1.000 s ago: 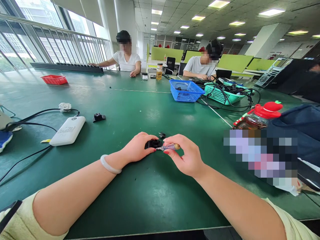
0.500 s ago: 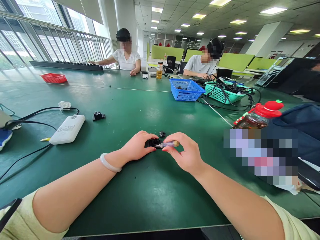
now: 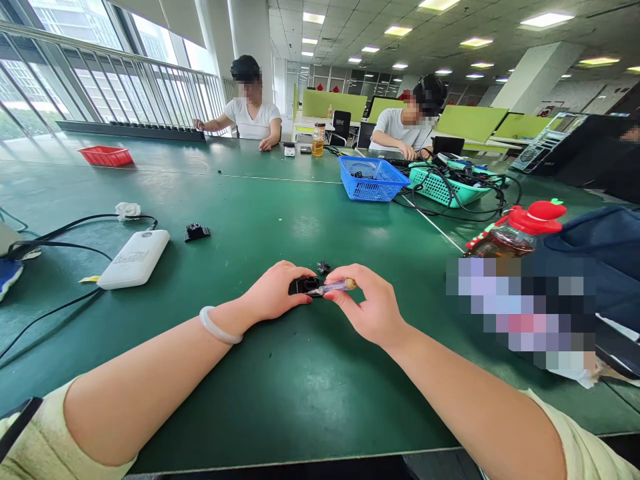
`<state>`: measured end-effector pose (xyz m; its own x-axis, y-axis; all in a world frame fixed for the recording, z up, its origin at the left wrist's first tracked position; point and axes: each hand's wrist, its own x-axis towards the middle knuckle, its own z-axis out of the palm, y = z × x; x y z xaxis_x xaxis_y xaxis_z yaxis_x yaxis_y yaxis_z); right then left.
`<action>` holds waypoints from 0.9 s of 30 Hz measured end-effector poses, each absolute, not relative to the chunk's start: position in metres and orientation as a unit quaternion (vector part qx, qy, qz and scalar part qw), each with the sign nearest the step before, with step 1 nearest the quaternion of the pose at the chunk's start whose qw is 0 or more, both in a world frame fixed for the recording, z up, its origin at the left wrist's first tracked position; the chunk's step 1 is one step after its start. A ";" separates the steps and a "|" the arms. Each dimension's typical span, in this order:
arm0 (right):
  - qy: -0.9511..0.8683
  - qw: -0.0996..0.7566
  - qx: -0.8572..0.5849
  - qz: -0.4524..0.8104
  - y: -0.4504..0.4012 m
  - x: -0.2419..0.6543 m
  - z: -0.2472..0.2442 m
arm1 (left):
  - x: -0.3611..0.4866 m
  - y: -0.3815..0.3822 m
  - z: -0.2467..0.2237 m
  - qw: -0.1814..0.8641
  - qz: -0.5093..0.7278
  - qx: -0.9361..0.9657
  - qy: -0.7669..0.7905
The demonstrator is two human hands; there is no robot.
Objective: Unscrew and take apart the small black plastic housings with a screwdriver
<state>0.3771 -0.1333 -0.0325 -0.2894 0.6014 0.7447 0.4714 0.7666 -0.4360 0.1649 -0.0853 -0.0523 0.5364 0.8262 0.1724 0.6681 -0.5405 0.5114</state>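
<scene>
The slim tool has shifted from the near edge of the black part to reach further over it, its handle now angled more; that suggests work on the part itself, though the exact contact is too small to tell. The left hand has its grip clamped around the part on the green desk; the right hand pinches the tool's translucent handle. The part looks boxy and glossy, just nearer than a small dark piece.
</scene>
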 end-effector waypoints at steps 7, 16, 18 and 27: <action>-0.787 0.510 -0.346 0.022 -0.132 0.379 -0.032 | 0.165 -0.085 -0.053 0.204 0.204 0.852 0.437; -0.789 0.507 -0.344 0.024 -0.131 0.379 -0.035 | 0.164 -0.086 -0.053 0.199 0.212 0.855 0.428; -0.772 0.539 -0.334 0.027 -0.133 0.381 -0.036 | 0.165 -0.086 -0.053 0.198 0.211 0.853 0.434; -0.776 0.515 -0.360 0.051 -0.130 0.380 -0.035 | 0.165 -0.086 -0.053 0.193 0.210 0.857 0.429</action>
